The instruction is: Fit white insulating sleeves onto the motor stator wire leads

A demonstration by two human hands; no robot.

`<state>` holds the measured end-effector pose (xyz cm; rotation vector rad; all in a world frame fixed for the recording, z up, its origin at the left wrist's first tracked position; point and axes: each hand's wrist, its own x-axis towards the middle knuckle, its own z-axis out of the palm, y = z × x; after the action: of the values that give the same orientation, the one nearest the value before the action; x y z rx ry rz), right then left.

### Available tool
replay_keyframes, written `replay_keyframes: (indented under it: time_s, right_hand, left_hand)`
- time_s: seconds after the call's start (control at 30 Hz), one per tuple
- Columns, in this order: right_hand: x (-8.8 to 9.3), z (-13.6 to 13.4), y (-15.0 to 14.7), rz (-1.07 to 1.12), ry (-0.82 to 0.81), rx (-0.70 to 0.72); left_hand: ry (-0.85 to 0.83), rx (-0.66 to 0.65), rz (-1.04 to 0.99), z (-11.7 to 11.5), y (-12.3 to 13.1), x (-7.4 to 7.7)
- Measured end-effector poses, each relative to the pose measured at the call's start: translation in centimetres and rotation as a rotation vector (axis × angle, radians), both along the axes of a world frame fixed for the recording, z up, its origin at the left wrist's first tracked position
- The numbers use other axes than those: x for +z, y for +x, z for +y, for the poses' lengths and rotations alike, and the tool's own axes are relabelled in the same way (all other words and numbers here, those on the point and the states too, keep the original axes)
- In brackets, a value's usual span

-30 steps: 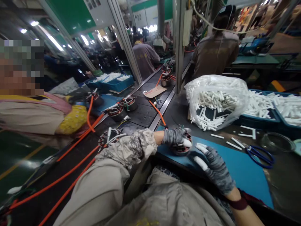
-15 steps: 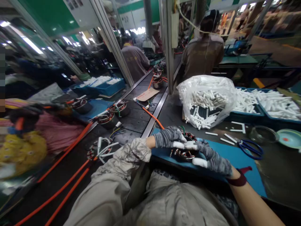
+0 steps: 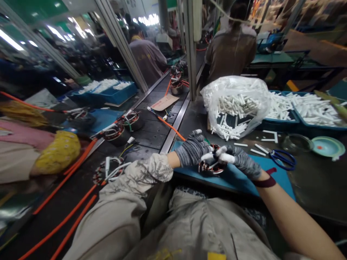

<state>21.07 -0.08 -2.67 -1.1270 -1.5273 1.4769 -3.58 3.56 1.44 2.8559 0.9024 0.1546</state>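
Observation:
A motor stator [image 3: 211, 168] with copper windings, red-brown wire ends and a white tube piece lies on a blue mat [image 3: 273, 177] before me. My left hand [image 3: 192, 150], in a grey knit glove with white fingertips, is curled against the stator's left side, its thumb on the windings and one finger lifted. My right hand [image 3: 240, 160], gloved alike, has thumb and fingers pinched together at the stator's upper right. What sits between those fingertips is too small to make out. An orange cable [image 3: 175, 130] runs from the stator towards the conveyor.
A plastic bag [image 3: 233, 85] and blue bins [image 3: 321, 126] hold white tubes. Blue-handled scissors [image 3: 283, 159], a glass bowl [image 3: 296, 143] and a green dish [image 3: 329, 146] lie right. Another stator [image 3: 100, 173] lies left, beside a conveyor [image 3: 148, 139]. A co-worker's yellow sleeve [image 3: 58, 153] is far left.
My right hand has gone from lying along the stator to pinching at its top. My left hand has lifted a finger. The co-worker's yellow sleeve has shifted right, and the view has tilted slightly.

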Motion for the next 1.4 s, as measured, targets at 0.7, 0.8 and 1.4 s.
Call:
replay_keyframes:
  time_s: [0.7,0.8,1.4]
  right_hand:
    - [0.1,-1.1,-2.6,-0.188,0.031,0.02]
    - [0.2,-1.3,-1.8,-0.282,0.195,-0.055]
    - [-4.0,-4.6,1.7,-0.153,0.047,-0.256]
  left_hand:
    - [-0.286,0.009,0.108,0.8,-0.1,0.2]
    - [-0.137,0.014,0.279,1.5,0.6,0.5]
    - [-0.379,-0.265,-0.296,5.2,-6.5,-4.2]
